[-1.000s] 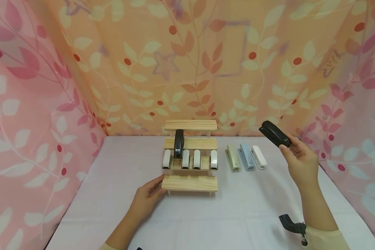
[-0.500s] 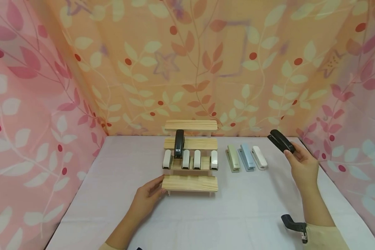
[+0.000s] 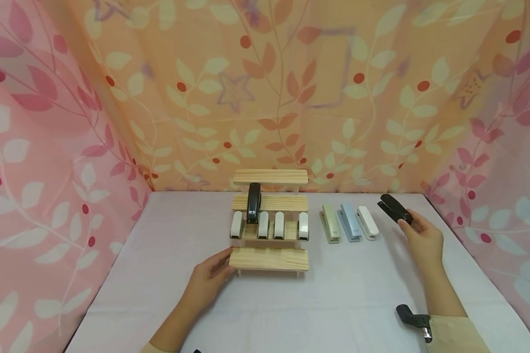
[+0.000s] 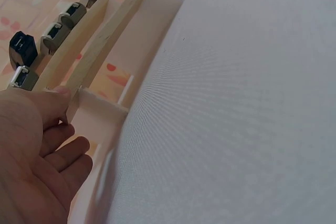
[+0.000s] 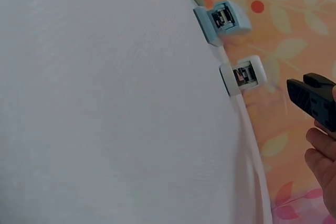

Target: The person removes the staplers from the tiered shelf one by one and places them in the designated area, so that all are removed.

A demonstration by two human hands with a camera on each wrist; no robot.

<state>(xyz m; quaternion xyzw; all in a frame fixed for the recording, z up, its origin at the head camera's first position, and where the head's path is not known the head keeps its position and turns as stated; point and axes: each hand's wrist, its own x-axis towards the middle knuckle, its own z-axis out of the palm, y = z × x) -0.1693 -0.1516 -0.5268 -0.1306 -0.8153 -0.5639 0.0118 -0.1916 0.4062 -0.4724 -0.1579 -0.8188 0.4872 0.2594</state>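
On the white surface (image 3: 152, 264), the left hand (image 3: 208, 280) grips the left end of the lowest shelf (image 3: 269, 259) of a wooden rack (image 3: 270, 176), which stands near the far edge, about midway along. It bears a black stapler (image 3: 253, 202) and four white-topped staplers (image 3: 279, 224). Rightward, toward that edge, come a green stapler (image 3: 330, 224), a blue stapler (image 3: 349, 222) and a white stapler (image 3: 368, 223). By the far right corner, the right hand (image 3: 424, 241) grasps a second black stapler (image 3: 394, 208), raised.

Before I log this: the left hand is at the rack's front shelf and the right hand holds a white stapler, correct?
Not quite: the right hand holds a black stapler, as the head view shows; the left hand is at the rack's front shelf.
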